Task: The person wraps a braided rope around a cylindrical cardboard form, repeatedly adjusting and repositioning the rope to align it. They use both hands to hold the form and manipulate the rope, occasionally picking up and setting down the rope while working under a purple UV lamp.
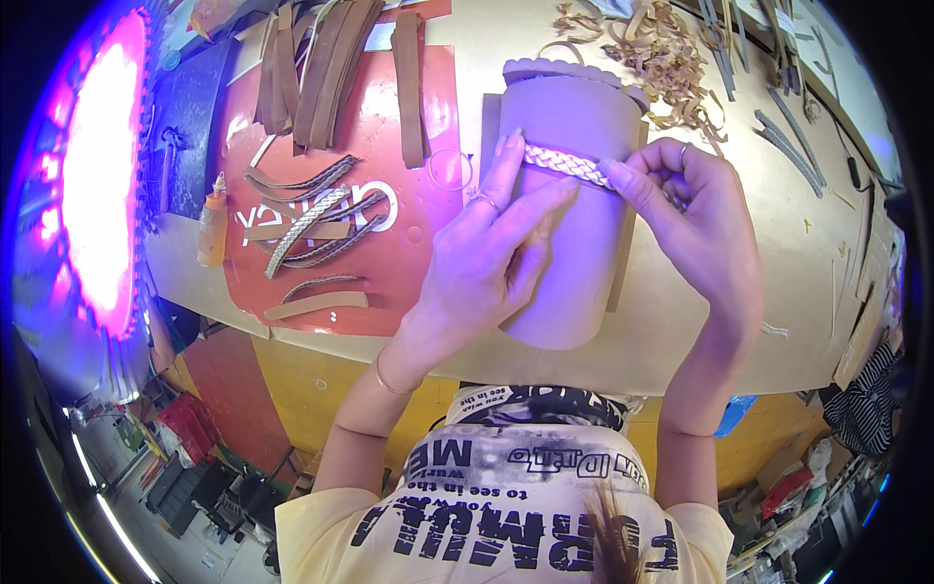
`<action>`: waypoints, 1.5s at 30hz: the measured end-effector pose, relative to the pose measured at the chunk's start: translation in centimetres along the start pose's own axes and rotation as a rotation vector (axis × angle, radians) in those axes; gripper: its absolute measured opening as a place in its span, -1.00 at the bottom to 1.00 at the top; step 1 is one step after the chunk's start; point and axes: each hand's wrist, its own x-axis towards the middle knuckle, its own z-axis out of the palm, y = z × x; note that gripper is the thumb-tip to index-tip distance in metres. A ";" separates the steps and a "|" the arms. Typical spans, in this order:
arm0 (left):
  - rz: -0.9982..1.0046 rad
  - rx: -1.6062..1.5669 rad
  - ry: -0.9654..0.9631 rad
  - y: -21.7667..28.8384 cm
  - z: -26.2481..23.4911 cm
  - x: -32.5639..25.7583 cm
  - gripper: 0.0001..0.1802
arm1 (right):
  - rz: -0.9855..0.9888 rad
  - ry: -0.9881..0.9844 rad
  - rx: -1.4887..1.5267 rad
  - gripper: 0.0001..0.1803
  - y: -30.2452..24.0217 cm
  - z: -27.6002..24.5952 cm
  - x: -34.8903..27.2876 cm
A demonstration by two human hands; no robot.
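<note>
A tan leather cylinder with a scalloped top rim stands tilted on the workbench, just above centre of the view. Across its upper part runs a pale braided strip. The left hand lies flat against the cylinder's front, fingers spread, pressing the braid's left end. The right hand pinches the braid's right end between thumb and forefinger.

At nine o'clock from the cylinder lies a red cutting mat printed with white lettering, carrying braided leather pieces and flat brown straps. A small yellow glue bottle sits at the mat's left edge. At one o'clock is a heap of curled leather shavings. Far at nine o'clock glows a bright pink-white lamp. The bench is pale board; below it, at six o'clock, a cluttered floor.
</note>
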 end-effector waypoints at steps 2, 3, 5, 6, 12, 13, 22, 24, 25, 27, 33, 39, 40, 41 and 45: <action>0.002 -0.016 -0.043 -0.1 -0.2 0.0 -0.54 | 0.025 0.006 0.005 -0.75 0.3 0.1 -0.1; 0.000 -0.024 -0.060 -0.2 -0.2 0.0 -0.52 | 0.019 0.011 0.029 -0.75 0.5 0.2 -0.1; 0.017 -0.034 -0.059 -0.4 -0.2 0.0 -0.51 | 0.026 0.047 0.004 -0.73 0.9 0.5 -0.2; 0.021 -0.044 -0.052 -0.4 -0.2 0.0 -0.51 | 0.010 0.063 0.022 -0.72 1.1 0.7 -0.3; 0.018 -0.071 -0.024 -0.4 -0.2 0.1 -0.53 | 0.219 0.038 -0.080 -0.63 2.2 0.5 0.2; 0.002 -0.085 -0.031 -0.4 -0.2 0.1 -0.55 | 0.217 0.049 -0.109 -0.63 2.2 0.4 0.3; 0.018 0.083 0.114 0.2 -1.4 -0.8 -0.68 | -0.092 0.146 -0.149 -0.62 -0.8 1.6 -0.8; 0.028 0.145 0.136 0.4 -1.7 -1.0 -0.66 | -0.170 0.147 -0.187 -0.61 -1.4 2.0 -0.4; 0.009 0.114 0.129 0.6 -1.6 -1.3 -0.65 | -0.136 0.149 -0.223 -0.61 -1.6 2.2 -0.2; -0.021 0.025 0.121 1.1 -1.2 -1.6 -0.64 | -0.153 0.158 -0.252 -0.61 -1.9 2.4 0.3; 0.010 -0.079 0.067 1.2 0.2 -1.1 -0.62 | -0.095 0.089 -0.287 -0.59 -2.3 1.7 0.6; 0.014 -0.038 0.021 1.2 0.1 -1.0 -0.62 | -0.038 0.008 -0.320 -0.61 -2.7 0.6 0.5; 0.029 -0.011 0.023 1.2 0.1 -1.0 -0.61 | -0.035 -0.003 -0.319 -0.62 -2.9 0.4 0.4; 0.024 -0.029 0.013 1.2 0.1 -1.0 -0.61 | -0.035 -0.015 -0.303 -0.62 -3.0 0.2 0.3; 0.008 -0.055 -0.021 1.3 0.1 -0.9 -0.60 | -0.015 -0.074 -0.274 -0.66 -3.8 -0.6 0.1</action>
